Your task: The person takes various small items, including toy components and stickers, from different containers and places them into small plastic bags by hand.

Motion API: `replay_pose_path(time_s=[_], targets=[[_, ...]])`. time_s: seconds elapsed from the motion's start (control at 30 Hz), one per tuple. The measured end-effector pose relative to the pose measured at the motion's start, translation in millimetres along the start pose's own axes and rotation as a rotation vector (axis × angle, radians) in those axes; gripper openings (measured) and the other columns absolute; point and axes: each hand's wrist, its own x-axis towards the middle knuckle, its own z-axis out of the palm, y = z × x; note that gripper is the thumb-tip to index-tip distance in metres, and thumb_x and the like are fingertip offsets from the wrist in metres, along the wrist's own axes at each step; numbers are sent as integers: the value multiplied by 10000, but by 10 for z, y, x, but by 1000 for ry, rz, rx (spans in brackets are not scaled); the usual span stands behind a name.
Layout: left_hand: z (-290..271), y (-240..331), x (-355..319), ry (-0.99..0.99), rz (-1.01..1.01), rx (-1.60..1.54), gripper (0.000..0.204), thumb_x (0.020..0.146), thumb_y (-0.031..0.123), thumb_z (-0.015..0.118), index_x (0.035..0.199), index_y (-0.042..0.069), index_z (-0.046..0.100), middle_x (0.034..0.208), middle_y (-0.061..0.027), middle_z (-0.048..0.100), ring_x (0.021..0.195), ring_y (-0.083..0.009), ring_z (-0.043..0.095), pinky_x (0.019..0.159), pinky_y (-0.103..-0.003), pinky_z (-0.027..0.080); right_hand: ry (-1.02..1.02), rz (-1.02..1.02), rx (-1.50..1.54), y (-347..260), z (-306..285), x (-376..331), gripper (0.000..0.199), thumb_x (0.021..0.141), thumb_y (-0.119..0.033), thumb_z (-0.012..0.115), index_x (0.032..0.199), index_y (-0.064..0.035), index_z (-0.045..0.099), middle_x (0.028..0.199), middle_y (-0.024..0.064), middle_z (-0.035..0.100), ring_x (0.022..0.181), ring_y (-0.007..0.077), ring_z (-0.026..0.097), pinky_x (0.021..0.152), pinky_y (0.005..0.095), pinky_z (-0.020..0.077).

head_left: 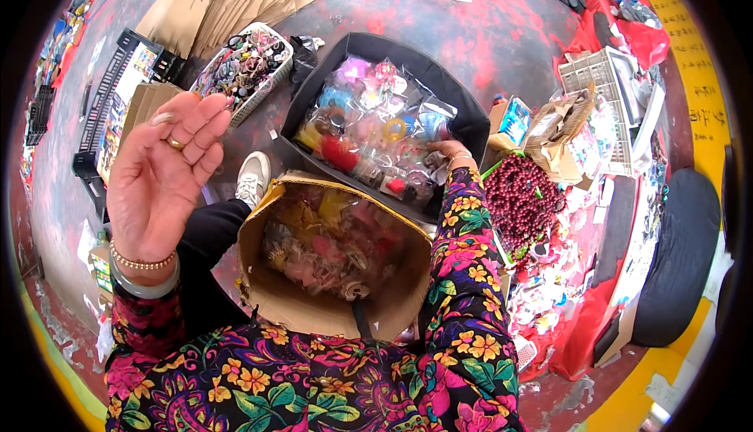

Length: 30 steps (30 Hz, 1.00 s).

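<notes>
Fingers (200,122) of left hand (161,177) spread, palm up, holding nothing. Right hand (449,152) is down in black tray (471,122) among bagged trinkets (369,130); its fingers are hidden, so can't tell grip. Cardboard box (271,295) of packets sits at the knees, touching the tray. Bead heap (522,197) lies just beside the right sleeve. Risk: the sleeve drags beads loose or tips slick bags over the tray's rim.

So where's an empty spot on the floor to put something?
Bare floor shows beyond the black tray, before the paper bags, and left of the white basket. The right is crowded: dark red beads and packets. The right hand reaches into the tray.
</notes>
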Motion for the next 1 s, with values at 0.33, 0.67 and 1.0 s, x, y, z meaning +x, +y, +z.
replay_pose_path(time_s=[0.33, 0.67, 1.0], targets=[[-25, -67, 91, -26, -60, 2, 354, 909, 188, 379, 1185, -6, 484, 1240, -181, 506, 1159, -263, 478, 943, -348, 384, 240, -286, -369, 254, 29, 27, 416, 604, -301, 755, 913, -35, 670, 936, 113, 663, 880, 243, 625, 764, 332, 474], [-169, -382, 152, -193, -73, -4, 322, 911, 192, 408, 1154, 0, 497, 1186, -145, 546, 1114, -238, 518, 937, -340, 403, -72, -414, 321, -578, -390, -1791, 146, 716, -25, 675, 857, -23, 638, 785, 67, 651, 646, 190, 615, 655, 306, 500], [116, -869, 291, -522, -232, 7, 459, 862, 142, 572, 1269, 42, 385, 1149, -71, 527, 1102, -180, 493, 912, -348, 413, -357, -613, 380, -1009, 362, -3926, 168, 723, -37, 683, 876, 16, 636, 737, 56, 633, 629, 131, 600, 589, 251, 482]])
